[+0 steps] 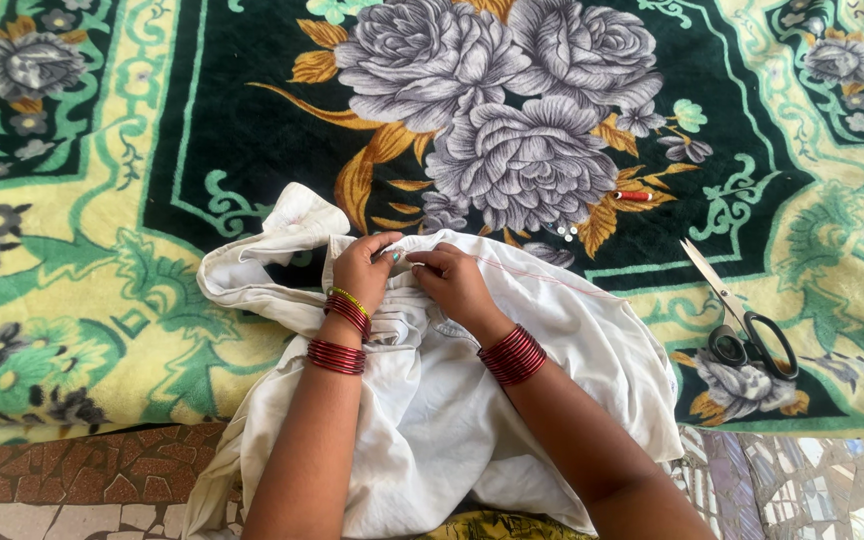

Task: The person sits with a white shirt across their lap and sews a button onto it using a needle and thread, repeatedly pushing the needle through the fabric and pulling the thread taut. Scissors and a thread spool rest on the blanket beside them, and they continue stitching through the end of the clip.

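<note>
A crumpled white garment (432, 400) lies on a flowered blanket and over my lap. My left hand (364, 268) pinches a fold of it near its upper edge. My right hand (452, 280) grips the same fold just beside it, fingertips almost touching the left ones. A thin red thread (552, 277) runs from the hands to the right across the cloth. Both wrists wear red bangles. Whether a needle is held between the fingers is too small to tell.
Black-handled scissors (742, 320) lie shut on the blanket (152, 200) to the right. A small red thread spool (634, 196) and a few pale buttons (564, 232) lie beyond the garment. Mosaic tile floor (82, 490) shows along the near edge.
</note>
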